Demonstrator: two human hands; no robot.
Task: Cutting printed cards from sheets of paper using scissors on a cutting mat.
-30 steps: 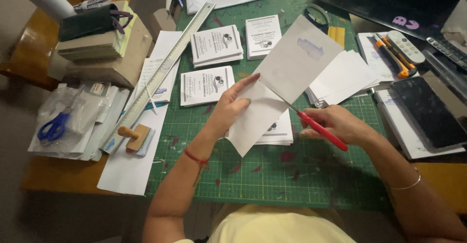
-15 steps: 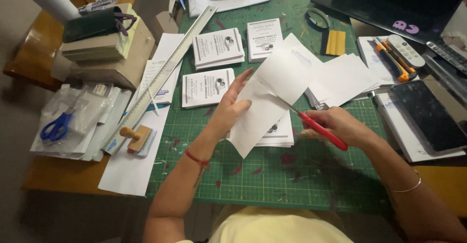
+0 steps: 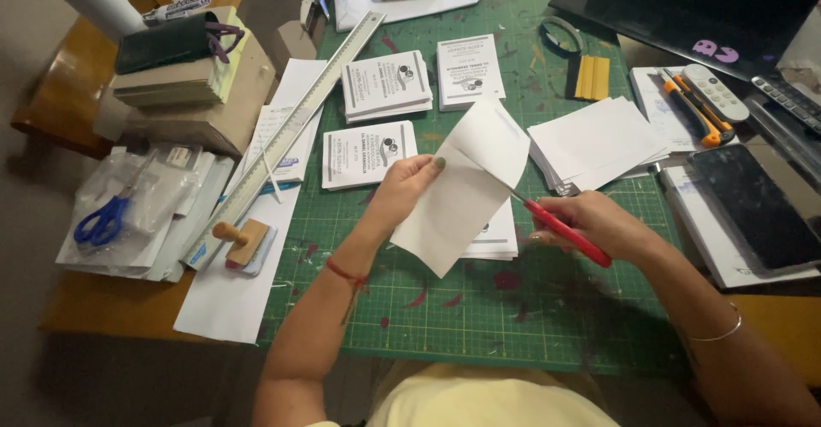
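White paper sheet [image 3: 466, 196] pinched by left hand [image 3: 406, 189], right hand [image 3: 590, 222] gripping red scissors [image 3: 564, 232] cutting its edge

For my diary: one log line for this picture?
left hand: holds paper | right hand: red scissors cutting paper | over green mat

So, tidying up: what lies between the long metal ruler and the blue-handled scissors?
In the head view, crumpled clear plastic bags lie between ruler and scissors.

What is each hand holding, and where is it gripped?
The left hand pinches a white sheet at its left edge. The right hand holds red scissors by the handles, blades at the sheet.
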